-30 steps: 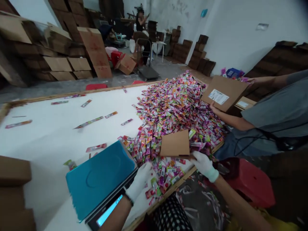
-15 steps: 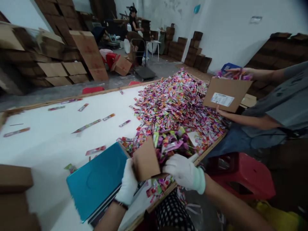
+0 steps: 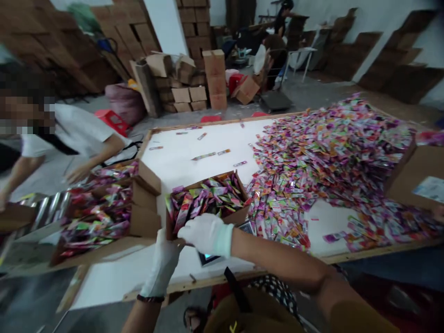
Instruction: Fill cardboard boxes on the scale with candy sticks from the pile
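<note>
An open cardboard box [image 3: 240, 216] full of small bright wrapped packets [image 3: 208, 192] is between my gloved hands. My left hand [image 3: 163, 261], in a white glove, is closed on its near left corner. Bent over the near wall is my right hand [image 3: 204, 233], also gloved and closed on the cardboard; its fingertips are partly hidden. Under the box shows the front of a scale [image 3: 208, 260] with a lit display. The box covers the scale's blue top, and I cannot tell whether it rests on it.
Filled boxes [image 3: 144, 222] stand at left by metal rollers [image 3: 55, 208], where a person in a white shirt [image 3: 83, 125] reaches in. A large heap of packets [image 3: 322, 162] covers the table's right side. Another box [image 3: 416, 175] is at the right edge. Loose packets [image 3: 204, 156] lie on the white tabletop [image 3: 173, 169].
The view has swung left, bringing the person in white and the filled boxes into sight. My hands have carried the box left from beside the heap to over the scale.
</note>
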Demonstrator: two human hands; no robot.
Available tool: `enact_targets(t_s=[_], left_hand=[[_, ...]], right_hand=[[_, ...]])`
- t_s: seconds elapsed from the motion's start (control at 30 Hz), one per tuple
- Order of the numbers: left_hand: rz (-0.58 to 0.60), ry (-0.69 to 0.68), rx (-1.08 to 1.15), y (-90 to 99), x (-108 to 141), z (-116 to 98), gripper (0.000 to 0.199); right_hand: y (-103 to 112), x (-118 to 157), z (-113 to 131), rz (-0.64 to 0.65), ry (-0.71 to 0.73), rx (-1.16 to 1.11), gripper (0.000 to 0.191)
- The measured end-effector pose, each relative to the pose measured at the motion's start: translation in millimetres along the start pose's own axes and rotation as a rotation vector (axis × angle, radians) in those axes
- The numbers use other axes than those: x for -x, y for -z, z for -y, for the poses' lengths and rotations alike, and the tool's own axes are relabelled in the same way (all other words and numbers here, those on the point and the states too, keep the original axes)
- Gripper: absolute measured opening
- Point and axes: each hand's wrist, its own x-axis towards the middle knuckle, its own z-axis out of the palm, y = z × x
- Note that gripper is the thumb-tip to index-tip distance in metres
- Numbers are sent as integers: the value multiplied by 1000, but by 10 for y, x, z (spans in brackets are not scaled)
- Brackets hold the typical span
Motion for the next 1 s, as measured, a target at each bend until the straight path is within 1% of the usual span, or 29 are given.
enact_targets(t_s=[0.03,0.07,0.1,0.13,0.17,0.2,0.23,0.27,0.33,0.4,0.5,0.53,0.57,0.63,0.67,0.7,0.73,0.8,0.83,0.87,0.93,1.0], left_hand=[[-41,30,17,70,2,3,20],[-84,64,37,142,6,5,21],[-128,102,57,214,13,9,24],[-166,134,75,287,24,15,28],[-192,158,89,356,38,24,30],[-206,174,96,418,55,38,32],[-205,184,96,470,75,56,34],[-199,187,95,510,97,78,34],[-192,192,89,545,147,128,35],[-205,214,96,529,203,181,35],[-203,252,131,466,286,250,36],[-196,260,140,449,311,270,36],[-191,265,144,438,332,287,36],[-191,268,146,442,364,315,35],[-197,269,148,457,374,326,34],[-203,269,151,481,380,336,33],[-211,271,156,511,382,347,33],[-230,280,164,582,374,370,32],[-241,282,166,619,366,385,32],[-249,281,170,652,357,401,31],[-258,282,179,695,340,437,31],[-256,290,188,696,333,468,31]], right_hand=[[73,95,-55,-82,65,-30,21],[167,211,-134,-193,107,-69,22],[278,337,-234,-325,111,-112,23],[397,462,-347,-459,59,-156,25],[517,576,-464,-571,-34,-198,27],[629,672,-575,-641,-132,-221,32],[727,745,-672,-669,-219,-221,40],[805,793,-746,-662,-298,-206,49],[891,811,-815,-562,-433,-130,69],[883,736,-796,-393,-553,-24,85],[751,518,-732,-128,-644,126,94],[695,437,-726,-53,-653,166,92],[643,361,-733,15,-657,198,85],[568,237,-781,120,-651,247,57],[552,196,-816,152,-639,260,45],[553,172,-854,167,-618,263,38],[571,165,-893,164,-597,253,37],[646,206,-970,123,-545,196,38],[695,248,-1007,82,-520,152,39],[747,300,-1046,29,-499,99,39],[839,414,-1124,-118,-453,-17,38],[893,507,-1199,-270,-386,-128,35]])
